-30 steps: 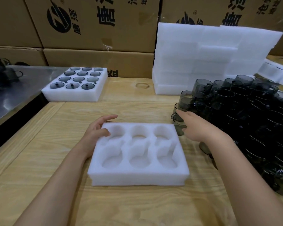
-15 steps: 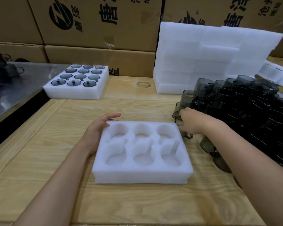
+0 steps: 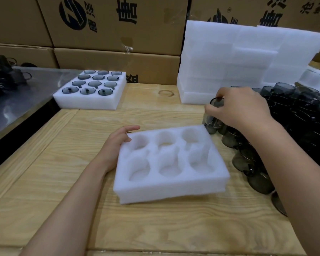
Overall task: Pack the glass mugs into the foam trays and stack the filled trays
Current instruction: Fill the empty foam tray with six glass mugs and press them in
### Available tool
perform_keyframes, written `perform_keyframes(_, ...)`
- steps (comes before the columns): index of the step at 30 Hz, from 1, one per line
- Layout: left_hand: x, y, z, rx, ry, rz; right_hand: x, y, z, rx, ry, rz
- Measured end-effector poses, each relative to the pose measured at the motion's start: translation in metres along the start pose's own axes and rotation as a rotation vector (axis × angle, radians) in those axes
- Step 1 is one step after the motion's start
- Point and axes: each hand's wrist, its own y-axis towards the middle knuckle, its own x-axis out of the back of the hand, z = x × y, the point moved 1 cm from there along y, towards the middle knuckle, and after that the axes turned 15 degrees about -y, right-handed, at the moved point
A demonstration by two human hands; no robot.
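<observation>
A white foam tray point(image 3: 171, 189) with several round empty pockets lies on the wooden table in front of me. My left hand point(image 3: 116, 145) rests against its left edge, thumb on the rim, fingers relaxed. My right hand point(image 3: 242, 108) grips a smoky glass mug point(image 3: 213, 115) by its rim, just beyond the tray's far right corner, lifted off the heap. A big pile of dark glass mugs point(image 3: 288, 126) fills the table's right side. A filled foam tray point(image 3: 90, 92) with several mugs sits at the far left.
A tall stack of white foam trays point(image 3: 238, 63) stands at the back, in front of cardboard boxes point(image 3: 116, 30). A steel surface point(image 3: 22, 95) with dark objects borders the table on the left. Bare wood lies between the two trays.
My right hand closed on a mug at the edge of the pile and raised it. The empty tray shifted slightly right and turned a little under my left hand.
</observation>
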Motion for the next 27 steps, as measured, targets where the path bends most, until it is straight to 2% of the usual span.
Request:
perform_keyframes(4,-0.001,0.001,0.002,-0.009,0.051,0.016,-0.006,-0.009,0.016,0.088,0.236,0.124)
perform_keyframes(6,0.0,0.001,0.003,-0.01,0.076,0.018,-0.019,-0.015,0.029,0.129,0.254,0.216)
perform_keyframes(9,0.002,0.001,0.004,-0.01,0.097,0.023,-0.035,-0.019,0.035,0.091,0.278,0.281)
perform_keyframes(20,0.003,0.001,0.004,-0.026,0.137,0.055,-0.055,-0.019,0.036,0.119,0.087,0.29)
perform_keyframes(27,0.002,0.002,0.004,-0.022,0.149,0.045,-0.069,-0.033,0.038,0.285,-0.04,0.092)
